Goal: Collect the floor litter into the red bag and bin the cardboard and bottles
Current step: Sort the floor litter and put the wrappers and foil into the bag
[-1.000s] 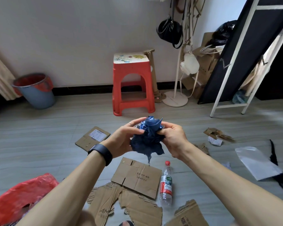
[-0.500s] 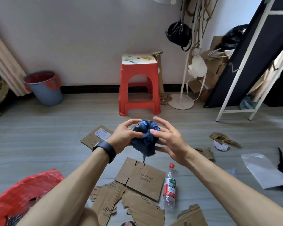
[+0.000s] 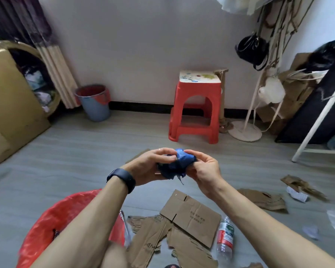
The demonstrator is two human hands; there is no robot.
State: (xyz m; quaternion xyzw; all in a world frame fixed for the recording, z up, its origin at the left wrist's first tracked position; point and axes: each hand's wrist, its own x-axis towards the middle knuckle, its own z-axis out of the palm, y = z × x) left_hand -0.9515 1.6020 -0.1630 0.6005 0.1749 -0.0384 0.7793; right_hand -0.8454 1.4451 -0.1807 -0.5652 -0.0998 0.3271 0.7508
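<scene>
Both hands hold a crumpled blue wad (image 3: 177, 165) in the air above the floor. My left hand (image 3: 150, 167), with a black band on its wrist, cups the wad from the left. My right hand (image 3: 202, 169) grips it from the right with curled fingers. The red bag (image 3: 66, 223) lies open on the floor at lower left, partly behind my left forearm. Flat cardboard pieces (image 3: 190, 213) and a clear plastic bottle with a red label (image 3: 225, 235) lie on the floor below my hands.
A grey bin with a red liner (image 3: 94, 103) stands by the far wall. A red stool (image 3: 196, 109) is straight ahead. Torn cardboard (image 3: 263, 198) and a paper scrap (image 3: 297, 195) lie to the right. A large cardboard sheet (image 3: 10, 105) leans at left.
The wad has been squeezed smaller between both hands. My right hand went from spread fingers to curled round it. The view has swung left and the red bag shows more.
</scene>
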